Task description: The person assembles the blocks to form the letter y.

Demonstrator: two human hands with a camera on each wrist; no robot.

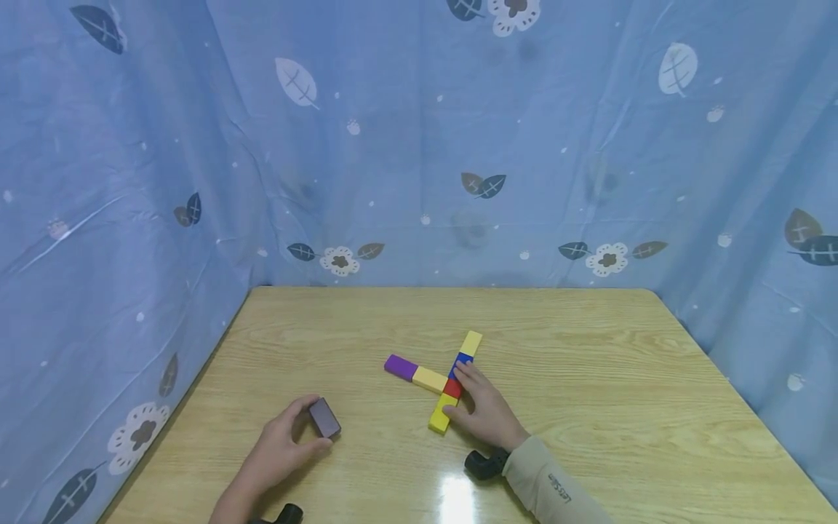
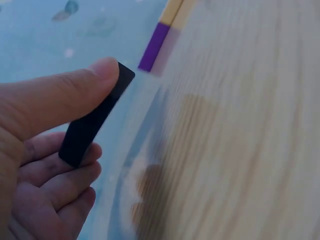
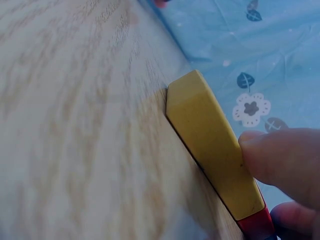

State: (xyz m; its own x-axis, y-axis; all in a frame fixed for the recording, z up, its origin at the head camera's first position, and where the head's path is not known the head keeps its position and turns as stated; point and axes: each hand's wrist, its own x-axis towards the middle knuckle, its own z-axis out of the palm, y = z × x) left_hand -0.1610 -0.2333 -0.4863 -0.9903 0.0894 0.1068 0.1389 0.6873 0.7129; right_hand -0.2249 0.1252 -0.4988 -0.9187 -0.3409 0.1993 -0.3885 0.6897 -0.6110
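My left hand [image 1: 281, 445] holds a dark rectangular block [image 1: 324, 418] between thumb and fingers, at the left of the table. In the left wrist view the thumb presses the upper end of this dark block [image 2: 95, 122], with the fingers behind it. My right hand [image 1: 487, 415] rests at a line of blocks. Its thumb touches the near yellow block [image 3: 210, 145], and its fingertips lie on the blue block [image 1: 463, 359]. Between these sits a red block [image 1: 452, 388]; a pale yellow block [image 1: 471, 343] forms the far end. A cream block [image 1: 430, 379] and a purple block [image 1: 401, 367] branch off leftward.
The wood-grain table [image 1: 589, 364] is bordered at the back and sides by a blue curtain [image 1: 406, 145] with leaves and flowers. Black wrist devices show below both hands, one of them a black camera mount [image 1: 486, 464] by the right sleeve [image 1: 550, 484].
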